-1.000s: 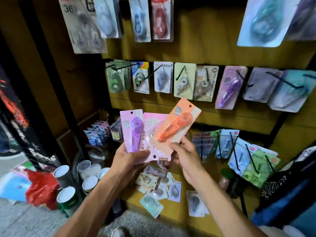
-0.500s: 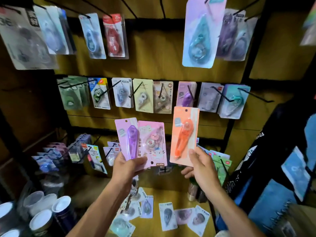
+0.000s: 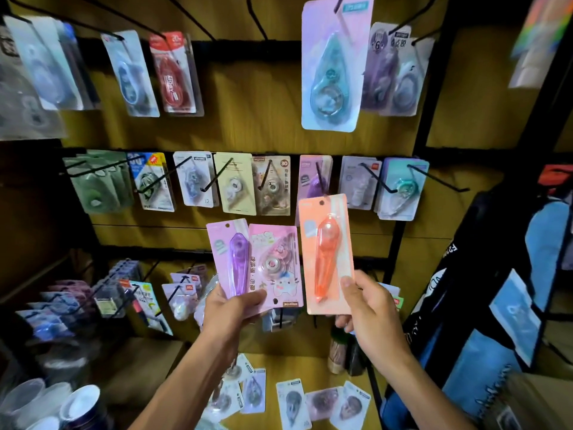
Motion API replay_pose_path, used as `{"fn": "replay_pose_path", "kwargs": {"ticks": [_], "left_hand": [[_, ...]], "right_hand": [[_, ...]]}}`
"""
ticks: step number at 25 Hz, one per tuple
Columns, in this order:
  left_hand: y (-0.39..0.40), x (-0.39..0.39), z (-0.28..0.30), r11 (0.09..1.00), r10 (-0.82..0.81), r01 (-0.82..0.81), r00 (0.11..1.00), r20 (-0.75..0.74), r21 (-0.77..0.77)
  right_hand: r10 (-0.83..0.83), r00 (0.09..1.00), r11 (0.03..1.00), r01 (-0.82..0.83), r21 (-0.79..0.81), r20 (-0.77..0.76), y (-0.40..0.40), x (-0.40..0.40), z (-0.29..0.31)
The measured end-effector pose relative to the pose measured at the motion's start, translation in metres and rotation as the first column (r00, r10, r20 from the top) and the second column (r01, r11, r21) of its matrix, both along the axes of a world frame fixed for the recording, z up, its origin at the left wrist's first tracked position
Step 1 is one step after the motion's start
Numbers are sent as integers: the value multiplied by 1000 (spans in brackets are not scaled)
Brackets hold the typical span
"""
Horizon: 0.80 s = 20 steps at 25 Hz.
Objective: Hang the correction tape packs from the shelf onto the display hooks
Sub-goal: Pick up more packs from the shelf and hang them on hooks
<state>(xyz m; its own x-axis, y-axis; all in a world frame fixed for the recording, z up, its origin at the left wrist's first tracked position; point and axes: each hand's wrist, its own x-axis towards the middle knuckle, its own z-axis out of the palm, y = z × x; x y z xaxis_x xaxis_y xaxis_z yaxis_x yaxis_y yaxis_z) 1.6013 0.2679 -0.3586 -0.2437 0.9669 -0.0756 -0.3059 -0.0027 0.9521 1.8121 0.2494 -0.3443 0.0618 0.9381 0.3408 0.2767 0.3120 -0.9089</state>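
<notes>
Holding orange pack (image 3: 325, 252) in right hand (image 3: 372, 311)

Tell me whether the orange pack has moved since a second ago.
Yes. The orange pack in the right hand went from tilted over the pink pack to upright and apart, rising toward the purple hung pack.

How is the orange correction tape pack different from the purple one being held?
The orange pack is alone in the right hand; the purple pack shares the left hand with a pink pack. The orange pack is held higher and looks larger; the purple pack is narrower. Both stand upright, face out, with a hang hole on top and a long dispenser inside.
</notes>
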Motion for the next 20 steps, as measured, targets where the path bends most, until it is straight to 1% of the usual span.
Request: {"fn": "replay_pose_path", "kwargs": {"ticks": [4, 11, 15, 18, 20], "left_hand": [[1, -2, 3, 1000, -3, 3, 1000, 5, 7], [-1, 5, 10, 999, -40, 39, 999, 18, 38], [-4, 1, 12, 998, -30, 28, 999, 38, 49], [-6, -1, 14, 998, -33, 30, 998, 55, 57], [-5, 0, 17, 998, -30, 26, 998, 60, 57]], "right_hand": [[40, 999, 999, -39, 14, -19, -9, 0, 0], [-23, 1000, 1000, 23, 11, 6, 0, -5, 13], [-111, 991, 990, 117, 78, -78, -16, -8, 15], [-135, 985, 982, 147, 117, -108, -22, -13, 22], [-178, 973, 970, 199, 142, -147, -18, -17, 26]]}}
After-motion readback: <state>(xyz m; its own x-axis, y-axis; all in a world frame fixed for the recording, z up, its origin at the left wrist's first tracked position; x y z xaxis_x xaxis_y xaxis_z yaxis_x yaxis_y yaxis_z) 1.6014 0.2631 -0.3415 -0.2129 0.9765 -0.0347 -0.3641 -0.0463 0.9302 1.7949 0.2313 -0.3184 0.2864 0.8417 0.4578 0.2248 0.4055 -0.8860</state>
